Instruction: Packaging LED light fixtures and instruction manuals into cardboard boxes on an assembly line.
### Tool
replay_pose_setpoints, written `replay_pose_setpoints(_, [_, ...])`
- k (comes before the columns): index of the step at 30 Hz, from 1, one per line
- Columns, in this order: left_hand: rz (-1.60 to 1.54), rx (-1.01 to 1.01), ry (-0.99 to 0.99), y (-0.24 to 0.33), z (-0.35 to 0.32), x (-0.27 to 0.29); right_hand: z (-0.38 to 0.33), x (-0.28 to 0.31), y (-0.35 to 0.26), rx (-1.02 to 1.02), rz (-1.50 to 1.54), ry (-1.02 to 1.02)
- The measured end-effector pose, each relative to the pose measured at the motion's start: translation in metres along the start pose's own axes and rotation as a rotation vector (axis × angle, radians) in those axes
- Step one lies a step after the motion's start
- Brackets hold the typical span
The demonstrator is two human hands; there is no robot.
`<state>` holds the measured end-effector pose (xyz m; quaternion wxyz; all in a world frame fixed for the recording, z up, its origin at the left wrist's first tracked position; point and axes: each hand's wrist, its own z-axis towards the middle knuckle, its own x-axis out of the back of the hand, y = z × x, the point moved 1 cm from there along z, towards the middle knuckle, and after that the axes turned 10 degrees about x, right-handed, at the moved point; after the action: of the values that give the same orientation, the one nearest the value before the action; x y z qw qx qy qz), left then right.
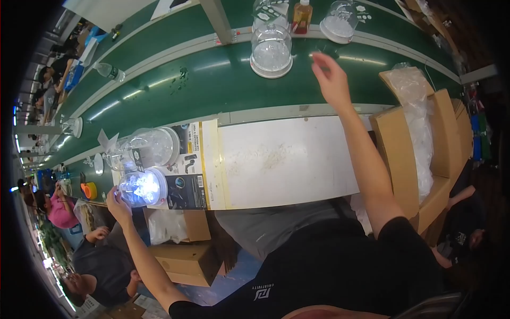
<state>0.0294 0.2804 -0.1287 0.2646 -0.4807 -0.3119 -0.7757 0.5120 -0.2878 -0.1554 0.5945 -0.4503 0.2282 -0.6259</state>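
Note:
My left hand (118, 203) reaches out to the left and grips the near edge of a clear plastic dome (141, 187) that glows blue-white inside. The dome rests on dark printed cards (186, 191) at the left end of the white work table (281, 165). A second clear dome (151, 146) lies just behind it. My right hand (332, 80) is stretched over the green conveyor belt (212, 85) with its fingers apart and nothing in it. It hovers just right of another clear dome (271, 50) standing on a white base on the belt.
An open cardboard box (404, 154) lined with clear plastic bags stands at the right. At the back are a bottle of orange liquid (302, 16) and another dome (340, 20). A water bottle (109, 70) lies on the far belt. Seated people (95, 260) and cardboard boxes (186, 260) are at lower left.

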Motion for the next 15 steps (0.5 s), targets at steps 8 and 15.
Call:
replay_pose_setpoints(8, [-0.089, 0.073, 0.025, 0.013, -0.030, 0.002, 0.132, -0.074, 0.031, 0.226, -0.683, -0.366])
replay_pose_setpoints(15, [-0.066, 0.075, 0.067, -0.012, -0.018, 0.010, 0.142, -0.077, 0.060, 0.422, -0.903, -0.357])
